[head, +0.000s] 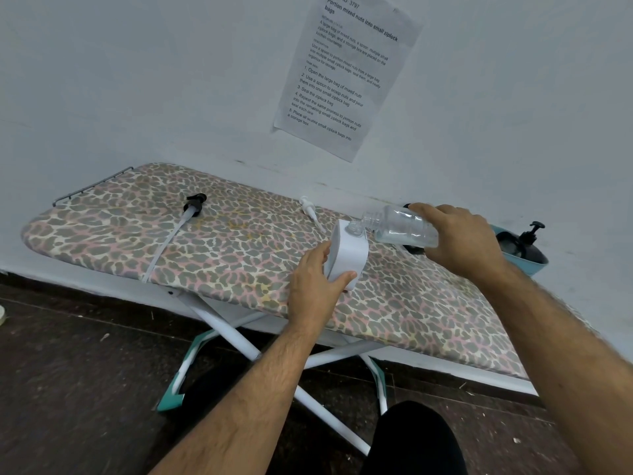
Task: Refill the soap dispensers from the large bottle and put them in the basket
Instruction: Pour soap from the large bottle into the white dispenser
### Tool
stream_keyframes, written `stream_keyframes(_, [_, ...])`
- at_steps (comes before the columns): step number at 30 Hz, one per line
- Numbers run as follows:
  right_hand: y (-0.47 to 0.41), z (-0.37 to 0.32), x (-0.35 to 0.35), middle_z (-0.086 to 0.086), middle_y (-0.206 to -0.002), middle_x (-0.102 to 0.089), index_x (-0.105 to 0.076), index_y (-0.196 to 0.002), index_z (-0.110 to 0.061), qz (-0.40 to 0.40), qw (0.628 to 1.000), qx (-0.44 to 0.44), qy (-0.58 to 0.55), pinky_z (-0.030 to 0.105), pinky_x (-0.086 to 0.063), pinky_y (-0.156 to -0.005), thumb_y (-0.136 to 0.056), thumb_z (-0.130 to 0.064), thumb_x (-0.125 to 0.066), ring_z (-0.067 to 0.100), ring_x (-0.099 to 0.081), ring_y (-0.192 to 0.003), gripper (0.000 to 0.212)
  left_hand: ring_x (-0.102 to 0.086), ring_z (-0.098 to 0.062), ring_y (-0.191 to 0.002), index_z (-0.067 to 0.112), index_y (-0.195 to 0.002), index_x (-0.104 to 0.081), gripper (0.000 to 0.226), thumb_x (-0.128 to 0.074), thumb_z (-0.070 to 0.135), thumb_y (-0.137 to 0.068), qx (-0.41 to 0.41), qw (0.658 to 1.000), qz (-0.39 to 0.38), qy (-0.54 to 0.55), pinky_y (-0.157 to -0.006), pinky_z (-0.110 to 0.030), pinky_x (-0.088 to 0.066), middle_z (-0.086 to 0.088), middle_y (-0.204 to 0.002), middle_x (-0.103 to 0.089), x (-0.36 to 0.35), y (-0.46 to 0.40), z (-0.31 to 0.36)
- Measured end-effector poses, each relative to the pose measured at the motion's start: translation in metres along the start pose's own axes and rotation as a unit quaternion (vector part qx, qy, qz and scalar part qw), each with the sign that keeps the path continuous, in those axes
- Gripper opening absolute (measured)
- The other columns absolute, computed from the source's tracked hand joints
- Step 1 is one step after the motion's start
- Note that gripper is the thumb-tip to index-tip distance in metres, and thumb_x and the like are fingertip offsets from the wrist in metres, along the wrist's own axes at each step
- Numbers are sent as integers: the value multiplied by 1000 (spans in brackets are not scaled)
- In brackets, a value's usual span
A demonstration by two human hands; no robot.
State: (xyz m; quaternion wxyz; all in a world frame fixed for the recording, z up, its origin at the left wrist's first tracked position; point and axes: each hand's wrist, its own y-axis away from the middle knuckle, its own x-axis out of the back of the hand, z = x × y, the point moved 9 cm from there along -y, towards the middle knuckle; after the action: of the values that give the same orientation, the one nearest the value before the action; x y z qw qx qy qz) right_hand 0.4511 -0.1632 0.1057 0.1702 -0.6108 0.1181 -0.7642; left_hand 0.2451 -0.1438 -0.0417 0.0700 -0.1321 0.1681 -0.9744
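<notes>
A white soap dispenser point(349, 253) stands on the leopard-print ironing board point(222, 241), its pump off and its neck uncovered. My left hand point(315, 286) grips its side. My right hand point(459, 238) holds a clear large bottle point(400, 226) tipped on its side, mouth just above the dispenser's neck. A white pump point(308, 209) lies on the board behind the dispenser. A black pump with a long clear tube point(193, 205) lies further left. At the far right a teal basket point(520, 255) holds a dark dispenser with a black pump point(529, 233).
The board stands against a white wall on white crossed legs point(239, 334) with teal feet. A printed paper sheet point(346, 70) hangs on the wall above. A dark object point(414, 249) lies partly hidden under the bottle. My dark-clad knee point(414, 440) is at the bottom.
</notes>
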Motion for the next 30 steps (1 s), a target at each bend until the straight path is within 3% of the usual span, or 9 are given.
stream_keyframes(8, [0,3,-8,2,-125,-63,-44,-142,-35,4,1000,-1,-6,42,-49,-82,-80,-38,-77,29,-60,-105,71,-55,-11,-112,23,-136,-51,69,-81,37,-76,-2,1000,-1,-3,-89,-42,-55,8,-127,-57,0,0,1])
stream_keyframes(13, [2,6,-13,2,-120,-63,-43,-142,-35,-7,1000,-13,-14,38,-49,-77,-77,-25,-75,28,-60,-100,73,-55,-10,-111,21,-136,-52,68,-81,36,-76,-6,1000,0,0,-88,-41,-55,7,-127,-57,1,0,2])
stream_keyframes(17, [7,8,-23,2,-114,-64,-42,-142,-35,-20,997,-35,-61,33,-50,-68,-74,-19,-72,24,-59,-98,76,-55,-10,-112,24,-136,-52,67,-81,37,-77,-9,1000,1,3,-88,-40,-55,9,-126,-58,0,1,1])
stream_keyframes(22, [15,10,-44,3,-121,-61,-36,-146,-36,-41,984,-87,-154,33,-52,-74,-75,-21,-75,23,-60,-102,82,-56,-9,-111,25,-135,-53,65,-80,37,-77,-11,1000,-2,4,-89,-40,-55,11,-124,-57,-1,1,2])
stream_keyframes(26, [20,17,-54,0,-101,-60,-41,-140,-29,-18,935,-154,-319,25,-48,-59,-76,-18,-77,16,-58,-82,74,-56,-9,-111,26,-133,-54,64,-81,37,-77,-16,1000,-1,6,-89,-39,-55,13,-122,-57,0,1,2])
stream_keyframes(30, [29,34,-69,-1,-110,-63,-44,-130,-29,7,848,-218,-484,43,-58,-83,-68,-20,-84,19,-65,-101,74,-57,-9,-110,26,-133,-54,63,-80,40,-77,-19,1000,-1,2,-88,-40,-55,13,-122,-58,-2,0,1])
